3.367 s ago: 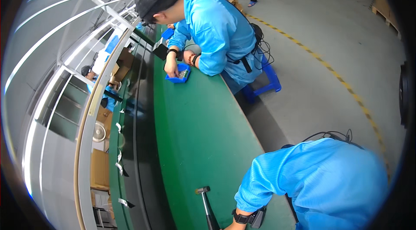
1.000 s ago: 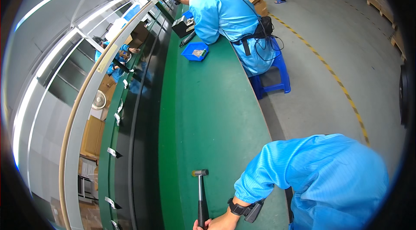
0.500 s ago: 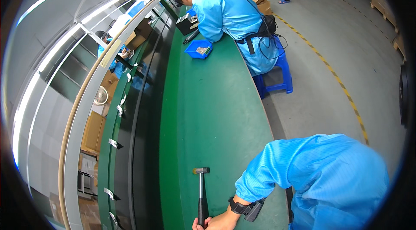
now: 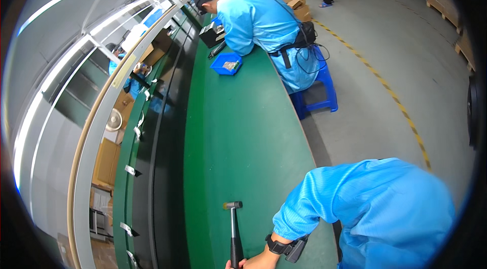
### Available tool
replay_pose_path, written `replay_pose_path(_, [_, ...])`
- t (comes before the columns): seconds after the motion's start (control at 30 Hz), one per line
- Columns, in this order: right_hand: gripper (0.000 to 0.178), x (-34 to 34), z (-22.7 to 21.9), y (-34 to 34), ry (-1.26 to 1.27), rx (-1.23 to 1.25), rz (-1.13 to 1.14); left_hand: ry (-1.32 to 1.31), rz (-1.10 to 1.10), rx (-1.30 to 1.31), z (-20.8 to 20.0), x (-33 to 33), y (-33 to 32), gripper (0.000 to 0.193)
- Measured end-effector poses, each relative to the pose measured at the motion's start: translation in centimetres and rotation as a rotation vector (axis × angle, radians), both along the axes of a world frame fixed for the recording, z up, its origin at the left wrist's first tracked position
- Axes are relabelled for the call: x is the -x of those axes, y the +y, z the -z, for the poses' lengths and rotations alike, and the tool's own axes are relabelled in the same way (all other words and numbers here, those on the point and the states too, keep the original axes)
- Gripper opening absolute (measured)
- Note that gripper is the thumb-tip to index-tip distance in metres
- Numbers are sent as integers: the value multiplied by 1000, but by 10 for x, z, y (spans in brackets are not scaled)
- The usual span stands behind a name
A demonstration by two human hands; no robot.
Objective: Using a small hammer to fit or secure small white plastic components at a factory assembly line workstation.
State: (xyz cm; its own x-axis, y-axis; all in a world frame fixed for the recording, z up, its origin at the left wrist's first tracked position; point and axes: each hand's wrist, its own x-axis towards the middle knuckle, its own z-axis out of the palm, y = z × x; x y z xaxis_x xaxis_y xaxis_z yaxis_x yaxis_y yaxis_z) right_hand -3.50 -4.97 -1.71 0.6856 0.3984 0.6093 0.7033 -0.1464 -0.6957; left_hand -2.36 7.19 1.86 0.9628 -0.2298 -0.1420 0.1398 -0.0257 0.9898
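Observation:
My right hand [image 4: 259,261] comes in at the lower edge, with a blue sleeve and a black strapped device on the wrist. Its fingers are closed round the black handle of a small mallet [image 4: 234,228]. The mallet has a silver shaft and a short cylindrical head, one end grey and the other yellowish. The head points away from me, over the green tabletop [image 4: 248,137]; whether it touches the surface I cannot tell. Part of the hand is cut off by the picture's edge. My left hand is out of view.
A dark conveyor belt [image 4: 170,167] runs along the table's left side. Farther up, a blue bin [image 4: 226,64] with small parts stands beside a co-worker [image 4: 261,20] on a blue stool [image 4: 324,89]. White tags [image 4: 130,170] hang along the green rail.
The whole view has shifted a little, so the bin and co-worker appear slightly lower and more to the left. The mallet and my right hand sit slightly lower in the picture; the grip is unchanged.

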Motion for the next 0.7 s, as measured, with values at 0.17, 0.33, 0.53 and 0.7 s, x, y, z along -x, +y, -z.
replay_pose_path(0.17, [20,3,-5,-3,65,3,-48,0,-5,-49,-2,2,0,37])
replay_pose_path(0.33, [20,9,-13,-9,95,29,-40,58,42,-71,-2,2,1,39])
replay_pose_path(0.53, [20,4,-4,-3,43,17,-26,117,59,-93,-2,-2,6,47])
replay_pose_path(0.7, [20,2,-2,-1,-27,27,-11,39,23,-51,-3,2,0,41])
